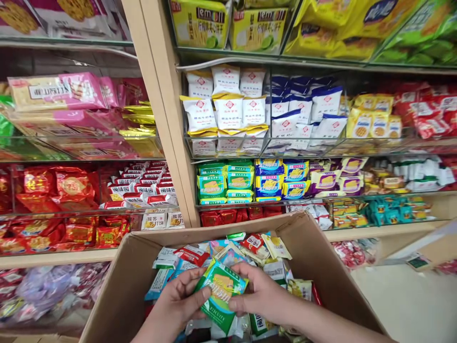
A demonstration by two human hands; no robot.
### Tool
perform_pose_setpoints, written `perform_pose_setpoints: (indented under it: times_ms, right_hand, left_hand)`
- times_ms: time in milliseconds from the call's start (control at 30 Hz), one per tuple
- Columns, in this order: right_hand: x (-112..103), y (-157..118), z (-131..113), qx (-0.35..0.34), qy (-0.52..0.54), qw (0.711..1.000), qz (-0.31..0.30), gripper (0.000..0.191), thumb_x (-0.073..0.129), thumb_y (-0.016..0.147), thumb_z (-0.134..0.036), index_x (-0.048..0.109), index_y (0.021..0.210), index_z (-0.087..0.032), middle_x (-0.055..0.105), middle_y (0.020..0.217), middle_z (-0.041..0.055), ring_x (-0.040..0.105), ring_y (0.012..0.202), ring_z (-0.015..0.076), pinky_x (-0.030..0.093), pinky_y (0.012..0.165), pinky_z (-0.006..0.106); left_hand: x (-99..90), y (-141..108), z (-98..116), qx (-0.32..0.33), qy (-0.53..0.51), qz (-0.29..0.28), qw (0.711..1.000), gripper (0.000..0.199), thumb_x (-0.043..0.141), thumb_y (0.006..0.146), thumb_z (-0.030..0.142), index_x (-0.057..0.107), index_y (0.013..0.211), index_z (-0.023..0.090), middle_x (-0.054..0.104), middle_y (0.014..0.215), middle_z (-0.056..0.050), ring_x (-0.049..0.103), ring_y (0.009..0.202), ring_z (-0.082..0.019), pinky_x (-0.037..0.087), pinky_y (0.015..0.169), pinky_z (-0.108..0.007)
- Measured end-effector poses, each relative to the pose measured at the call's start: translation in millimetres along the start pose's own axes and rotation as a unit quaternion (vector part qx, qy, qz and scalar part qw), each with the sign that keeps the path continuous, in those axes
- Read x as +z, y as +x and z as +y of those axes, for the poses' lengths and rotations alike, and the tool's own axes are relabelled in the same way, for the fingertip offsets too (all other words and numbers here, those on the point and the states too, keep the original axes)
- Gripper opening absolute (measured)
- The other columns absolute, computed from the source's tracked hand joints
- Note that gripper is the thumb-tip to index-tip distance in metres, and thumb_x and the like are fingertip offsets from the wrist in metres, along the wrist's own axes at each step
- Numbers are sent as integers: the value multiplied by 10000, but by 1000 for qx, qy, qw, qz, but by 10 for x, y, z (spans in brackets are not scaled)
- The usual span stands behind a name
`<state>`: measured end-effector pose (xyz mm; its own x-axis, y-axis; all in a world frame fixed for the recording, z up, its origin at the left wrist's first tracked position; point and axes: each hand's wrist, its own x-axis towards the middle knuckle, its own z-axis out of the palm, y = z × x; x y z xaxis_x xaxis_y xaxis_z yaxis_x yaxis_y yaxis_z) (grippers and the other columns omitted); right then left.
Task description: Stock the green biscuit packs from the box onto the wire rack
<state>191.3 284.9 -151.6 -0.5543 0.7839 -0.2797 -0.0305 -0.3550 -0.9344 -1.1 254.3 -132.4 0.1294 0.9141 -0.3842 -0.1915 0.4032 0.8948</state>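
A green packet of biscuits is held between both my hands, its printed front facing me. My left hand pinches its left edge, with the thumb on the front. On the right edge, the thumb and fingers of my right hand close on the same packet. Both hands are over an open cardboard box. Inside the box lie mixed small snack packets, among them a red packet, a blue packet and a pale yellow packet.
Shelves with glass dividers rise behind the box. Matching green biscuit packets stand beside blue-and-yellow packets. White packets fill the shelf above. A wooden upright parts the shelf units. Red packets sit at left.
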Motion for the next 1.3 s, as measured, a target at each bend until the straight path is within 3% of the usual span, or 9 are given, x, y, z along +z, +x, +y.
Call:
perform_pose_setpoints:
  times_ms: [233,400,567,667,767,833,933,1100,1300]
  right_hand:
    - [-43,188,-424,-176,41,977,112,666,744,629,-310,298,1120,-256,626,805,-33,593,633,128,465,582,268]
    - [-201,563,-905,-235,45,951,193,492,711,591,-289,351,923,-242,597,737,-54,597,623,136,511,590,300]
    - [-361,977,-1351,-256,7,934,251,317,661,609,-231,407,799,-218,514,632,-81,545,555,106,511,563,278]
    - [-383,1110,-1509,-271,-37,924,267,200,614,651,-185,435,737,-209,490,603,-79,528,551,102,507,563,267]
    - [-368,1215,-1587,-282,-95,915,273,135,577,699,-185,444,699,-209,499,606,-69,536,559,109,510,580,274]
    - [-353,1292,-1610,-289,-145,903,282,116,567,719,-186,453,707,-209,516,623,-62,551,582,119,510,609,285]
    - [-325,1379,-1619,-300,-237,872,306,78,555,749,-183,481,737,-205,558,677,-39,576,672,143,494,695,310]
    - [-270,1277,-1589,-314,-413,794,317,68,559,796,-200,538,861,-194,624,902,37,566,878,192,436,835,343]
    - [-257,1157,-1566,-309,-577,689,311,137,497,838,-120,549,957,-161,615,1011,127,530,994,271,400,848,382]
  left_hand:
    - [250,183,457,60,-117,89,987,343,757,645,205,597,948,186,673,943,-21,647,748,-125,560,652,-220]
    - [429,558,938,172,-129,107,971,148,574,772,99,544,882,192,639,889,12,633,799,-80,537,806,-225]
    - [493,894,1251,241,-29,125,962,236,594,756,125,472,952,175,616,748,-1,657,729,-117,540,803,-296]
    - [468,986,1234,278,90,150,945,322,552,787,207,394,1063,160,643,875,-90,671,742,-192,560,721,-405]
    - [417,998,1152,350,247,164,888,306,497,800,239,441,1090,162,594,1106,-157,620,973,-256,490,860,-511]
    - [383,997,1108,402,355,159,829,297,485,785,209,526,1077,168,514,1260,-149,466,1199,-266,343,1033,-507]
    - [353,1026,1064,436,482,152,745,427,475,784,197,506,1205,131,344,1427,-147,268,1331,-278,199,1108,-490]
    - [415,1079,999,401,612,197,653,560,430,840,277,341,1344,51,227,1473,-182,194,1350,-339,247,1058,-541]
    - [543,1155,970,347,693,247,582,618,419,848,318,259,1384,55,151,1489,-182,188,1355,-338,325,1012,-523]
